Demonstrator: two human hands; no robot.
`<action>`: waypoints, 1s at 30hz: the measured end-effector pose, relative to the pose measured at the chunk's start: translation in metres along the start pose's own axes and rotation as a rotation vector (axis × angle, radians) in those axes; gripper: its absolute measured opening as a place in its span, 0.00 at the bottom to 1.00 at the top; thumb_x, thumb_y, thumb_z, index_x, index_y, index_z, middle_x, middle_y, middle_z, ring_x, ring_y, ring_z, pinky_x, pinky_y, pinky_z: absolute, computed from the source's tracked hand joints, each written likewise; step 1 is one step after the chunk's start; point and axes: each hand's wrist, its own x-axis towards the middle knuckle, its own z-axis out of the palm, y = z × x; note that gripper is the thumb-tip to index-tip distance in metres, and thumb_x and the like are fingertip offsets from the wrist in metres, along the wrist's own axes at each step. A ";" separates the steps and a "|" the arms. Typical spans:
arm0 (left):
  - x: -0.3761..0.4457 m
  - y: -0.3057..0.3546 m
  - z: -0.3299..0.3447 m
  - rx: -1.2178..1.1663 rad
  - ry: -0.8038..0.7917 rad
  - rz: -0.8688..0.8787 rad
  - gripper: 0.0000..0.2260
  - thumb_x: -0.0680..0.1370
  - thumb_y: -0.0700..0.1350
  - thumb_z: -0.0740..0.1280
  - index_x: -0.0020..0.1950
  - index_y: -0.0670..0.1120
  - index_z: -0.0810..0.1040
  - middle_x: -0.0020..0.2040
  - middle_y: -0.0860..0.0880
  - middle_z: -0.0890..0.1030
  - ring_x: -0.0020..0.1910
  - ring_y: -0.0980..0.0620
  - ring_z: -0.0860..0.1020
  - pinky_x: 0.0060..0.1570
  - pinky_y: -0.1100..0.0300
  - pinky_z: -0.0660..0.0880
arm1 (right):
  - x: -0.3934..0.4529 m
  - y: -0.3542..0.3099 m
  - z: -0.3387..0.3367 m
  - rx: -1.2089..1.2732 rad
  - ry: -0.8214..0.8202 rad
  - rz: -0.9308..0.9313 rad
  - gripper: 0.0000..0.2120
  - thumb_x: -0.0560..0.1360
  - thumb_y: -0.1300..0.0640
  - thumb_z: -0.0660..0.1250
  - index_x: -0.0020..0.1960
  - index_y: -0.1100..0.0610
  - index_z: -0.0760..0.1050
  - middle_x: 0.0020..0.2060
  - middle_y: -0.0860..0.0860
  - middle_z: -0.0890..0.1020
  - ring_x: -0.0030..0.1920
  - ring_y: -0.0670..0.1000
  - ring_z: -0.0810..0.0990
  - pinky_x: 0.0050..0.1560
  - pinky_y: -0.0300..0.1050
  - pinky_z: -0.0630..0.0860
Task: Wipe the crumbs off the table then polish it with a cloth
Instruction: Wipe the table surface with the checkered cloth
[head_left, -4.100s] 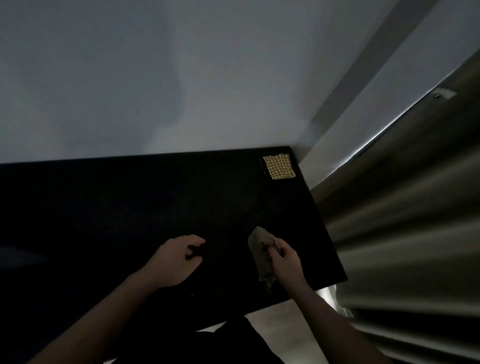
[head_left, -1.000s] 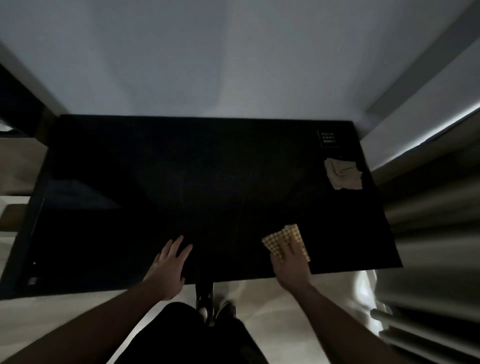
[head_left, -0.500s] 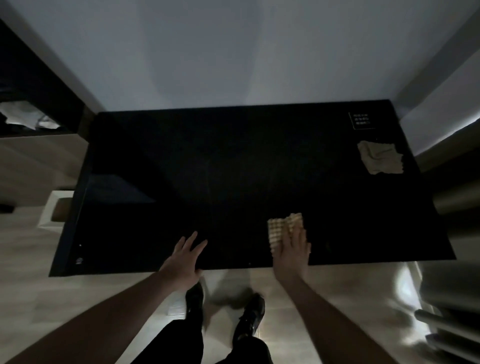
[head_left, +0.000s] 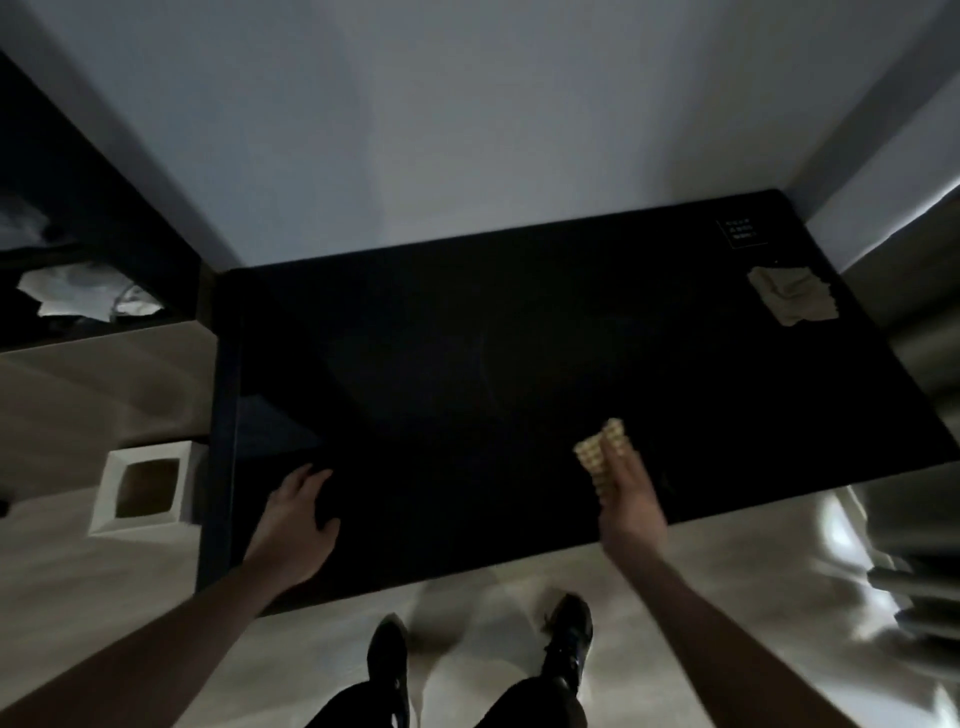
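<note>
A black table (head_left: 467, 364) fills the middle of the dim head view. My right hand (head_left: 631, 506) presses flat on a yellow checked cloth (head_left: 602, 454) near the table's front edge, right of centre; the cloth is bunched under my fingers. My left hand (head_left: 298, 519) rests palm down on the table near its front left corner, fingers spread, holding nothing. A crumpled beige cloth (head_left: 795, 301) lies at the far right of the table. No crumbs can be made out on the dark surface.
A small label (head_left: 740, 233) sits at the table's far right corner. A white square bin (head_left: 143, 486) stands on the floor left of the table. A dark shelf with pale items (head_left: 88, 296) is further left. My shoes (head_left: 569, 623) stand below the front edge.
The view has swung left. My right hand has pushed the checked cloth along near the front edge. My left hand has stayed flat on the table near its front left corner.
</note>
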 end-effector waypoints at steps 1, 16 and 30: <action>0.009 -0.024 -0.008 0.010 0.038 -0.030 0.32 0.79 0.50 0.70 0.81 0.50 0.62 0.82 0.46 0.59 0.78 0.39 0.62 0.77 0.44 0.64 | 0.004 0.010 -0.001 -0.066 -0.032 0.040 0.41 0.73 0.69 0.62 0.83 0.48 0.60 0.83 0.51 0.61 0.83 0.56 0.58 0.79 0.53 0.63; 0.059 -0.132 0.012 -0.506 0.288 -0.425 0.26 0.86 0.58 0.50 0.83 0.53 0.56 0.74 0.36 0.73 0.70 0.30 0.73 0.68 0.38 0.70 | -0.078 -0.166 0.205 -0.207 -0.011 -0.148 0.31 0.81 0.56 0.61 0.83 0.49 0.59 0.83 0.53 0.58 0.84 0.56 0.47 0.83 0.61 0.45; 0.055 -0.127 0.008 -0.422 0.368 -0.458 0.24 0.84 0.59 0.52 0.79 0.54 0.63 0.65 0.34 0.80 0.63 0.28 0.77 0.61 0.38 0.73 | -0.030 -0.123 0.100 0.052 0.208 0.013 0.30 0.81 0.67 0.59 0.79 0.46 0.68 0.80 0.45 0.67 0.81 0.46 0.62 0.76 0.49 0.69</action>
